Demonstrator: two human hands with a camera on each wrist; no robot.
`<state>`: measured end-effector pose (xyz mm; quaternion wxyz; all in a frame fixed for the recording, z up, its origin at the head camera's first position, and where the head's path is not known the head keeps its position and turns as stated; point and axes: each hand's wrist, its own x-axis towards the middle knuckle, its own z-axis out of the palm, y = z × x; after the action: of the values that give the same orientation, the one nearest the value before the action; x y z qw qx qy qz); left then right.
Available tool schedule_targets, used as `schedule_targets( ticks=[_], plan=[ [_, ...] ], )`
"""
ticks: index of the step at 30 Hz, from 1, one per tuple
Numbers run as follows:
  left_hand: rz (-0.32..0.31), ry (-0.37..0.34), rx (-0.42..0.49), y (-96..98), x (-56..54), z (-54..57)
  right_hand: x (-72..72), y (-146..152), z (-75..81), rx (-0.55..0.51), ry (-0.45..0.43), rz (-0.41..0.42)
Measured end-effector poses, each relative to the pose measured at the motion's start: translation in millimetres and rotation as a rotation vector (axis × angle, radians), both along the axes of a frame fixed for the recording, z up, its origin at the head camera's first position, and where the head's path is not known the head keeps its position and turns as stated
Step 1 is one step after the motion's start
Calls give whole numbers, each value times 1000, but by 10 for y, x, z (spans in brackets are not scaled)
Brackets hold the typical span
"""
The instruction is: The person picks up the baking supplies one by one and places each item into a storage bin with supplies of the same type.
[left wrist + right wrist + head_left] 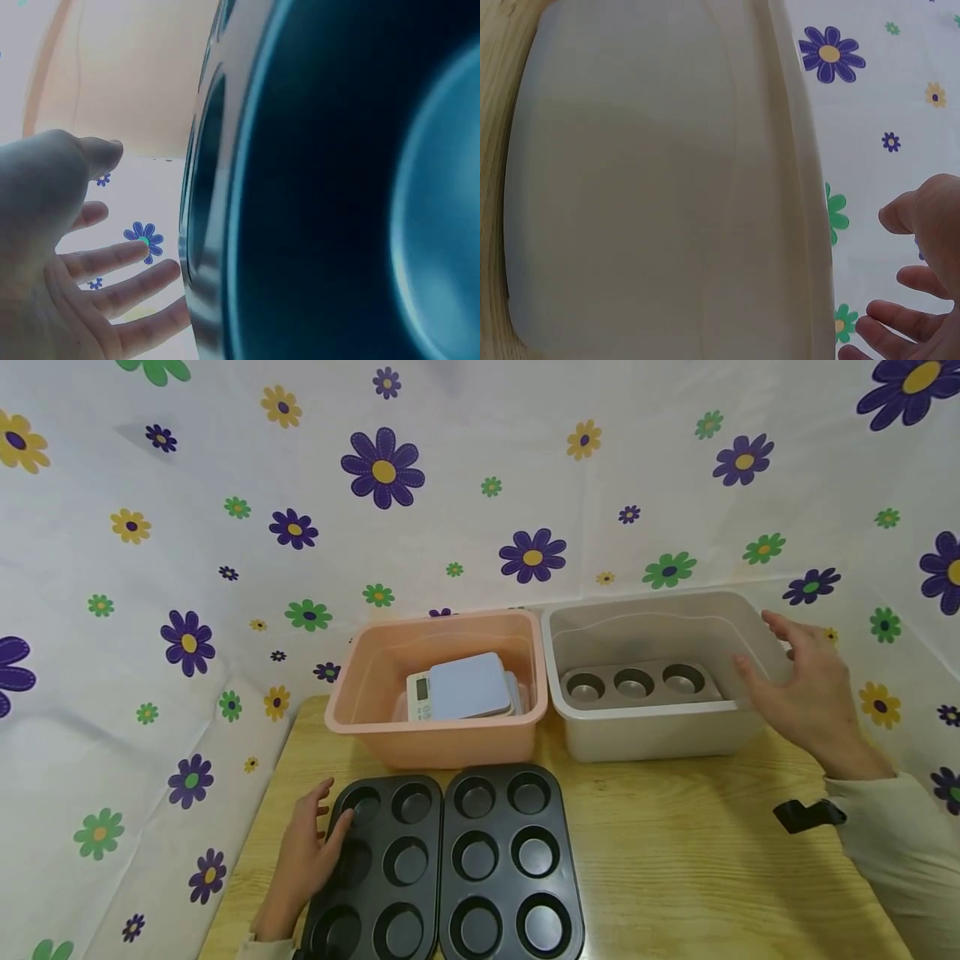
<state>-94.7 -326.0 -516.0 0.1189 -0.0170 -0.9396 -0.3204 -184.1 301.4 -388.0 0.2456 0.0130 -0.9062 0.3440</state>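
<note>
My left hand (306, 853) is at the left edge of a dark six-cup muffin tin (426, 881), fingers loosely spread and holding nothing. In the left wrist view that hand (82, 277) shows beside the tin's side; whether the fingertips touch it I cannot tell. A second, matching muffin tin (498, 831) lies alongside on the right. My right hand (813, 697) hovers by the right end of a beige plastic bin (637, 735), thumb and fingers apart. From the right wrist, this hand (922, 300) appears empty, near the bin's rim (806, 180).
Inside the beige bin lies a tan tin (645, 683) with a row of three cups visible. An orange bin (442, 747) stands to its left, holding a kitchen scale (465, 687). Flower-printed cloth (450, 510) hangs behind the wooden table (675, 860).
</note>
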Motion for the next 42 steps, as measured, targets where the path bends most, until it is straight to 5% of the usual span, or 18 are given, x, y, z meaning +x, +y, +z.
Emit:
schedule_targets(
  ticks=[17,34,42],
  plan=[
    [72,-186,7,-113,287,31,147,294,-77,-79,-123,-115],
    [98,-213,-44,-152,369,-33,226,469,-299,-120,-239,-138],
    [117,-222,-31,-160,396,-64,256,453,-467,-152,-220,-110]
  ],
)
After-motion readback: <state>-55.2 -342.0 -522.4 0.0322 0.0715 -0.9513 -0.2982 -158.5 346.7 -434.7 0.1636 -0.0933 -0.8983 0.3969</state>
